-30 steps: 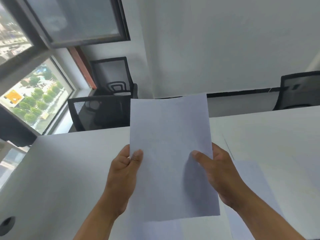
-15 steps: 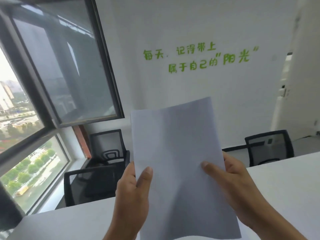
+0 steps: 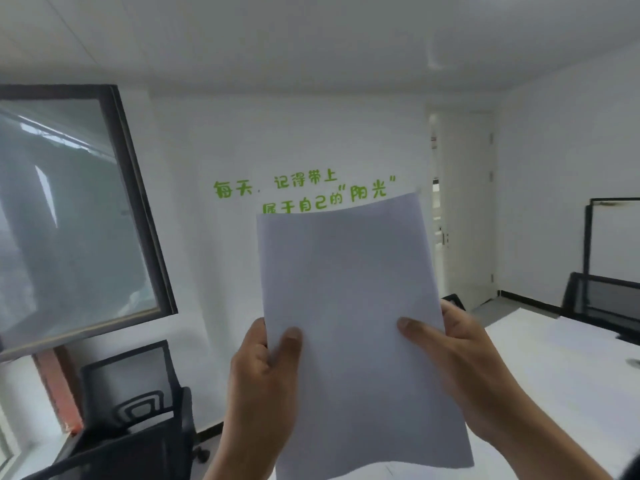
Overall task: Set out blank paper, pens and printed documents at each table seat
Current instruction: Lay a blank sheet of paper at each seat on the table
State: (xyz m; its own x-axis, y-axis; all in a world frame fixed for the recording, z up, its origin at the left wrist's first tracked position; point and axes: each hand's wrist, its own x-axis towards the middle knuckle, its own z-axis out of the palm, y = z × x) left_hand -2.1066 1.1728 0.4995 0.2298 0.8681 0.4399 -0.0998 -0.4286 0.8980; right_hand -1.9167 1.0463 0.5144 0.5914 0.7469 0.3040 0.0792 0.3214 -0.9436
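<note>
Head cam view: my left hand (image 3: 263, 382) and right hand (image 3: 460, 368) both pinch the blank paper (image 3: 349, 306), thumbs on the front, fingers curled behind its side edges. So each grip is closed on the sheets, held upright in the air above the near edge of the white tabletop (image 3: 554, 368). Behind it sits green lettering (image 3: 304, 192) on the wall, black mesh chairs (image 3: 131, 403) off the tabletop's left end, plus a window (image 3: 76, 216).
</note>
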